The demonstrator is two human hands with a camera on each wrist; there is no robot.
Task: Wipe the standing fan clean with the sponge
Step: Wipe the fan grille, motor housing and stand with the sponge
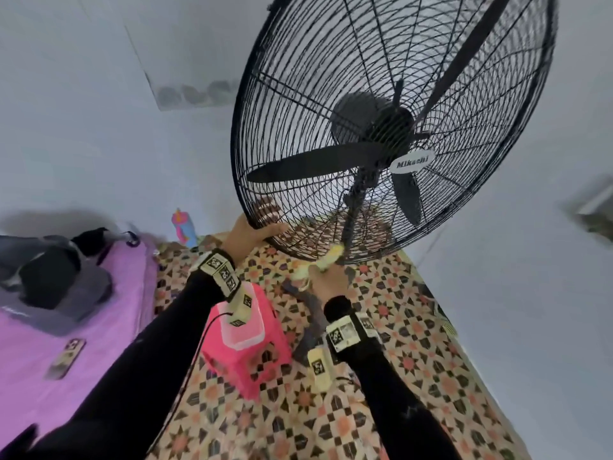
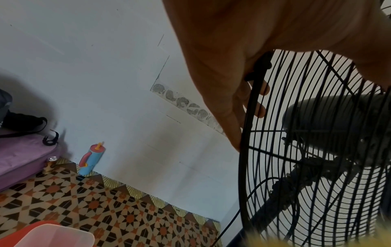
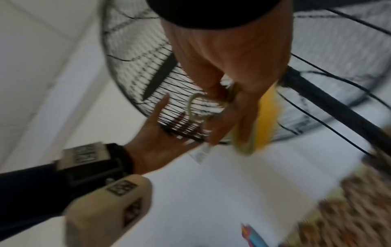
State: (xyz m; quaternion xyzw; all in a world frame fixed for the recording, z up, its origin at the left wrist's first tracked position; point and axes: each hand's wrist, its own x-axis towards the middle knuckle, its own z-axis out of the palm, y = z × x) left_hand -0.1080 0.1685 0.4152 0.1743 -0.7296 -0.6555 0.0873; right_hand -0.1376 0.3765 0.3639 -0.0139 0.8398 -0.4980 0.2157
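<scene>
A black standing fan with a wide wire cage point(image 1: 331, 61) fills the upper right of the head view, its blades and white hub badge behind the wires. My left hand point(image 1: 253, 230) grips the cage's lower left rim, thumb in front and fingers behind the wires point(image 2: 257, 100). My right hand point(image 1: 326, 275) holds a yellow sponge point(image 1: 331, 257) against the bottom rim, close to the fan's pole point(image 1: 351, 214). In the blurred right wrist view the sponge point(image 3: 266, 117) sits in my curled fingers point(image 3: 243, 108), and the left hand point(image 3: 156, 137) is on the rim beside it.
A pink stool point(image 1: 265, 360) with a clear plastic tub point(image 1: 245, 333) on it stands below my left arm. A purple mattress point(image 1: 99, 327) at left bears a phone point(image 1: 66, 356) and dark clothes. A blue and pink bottle point(image 1: 184, 227) stands by the wall. The floor is patterned.
</scene>
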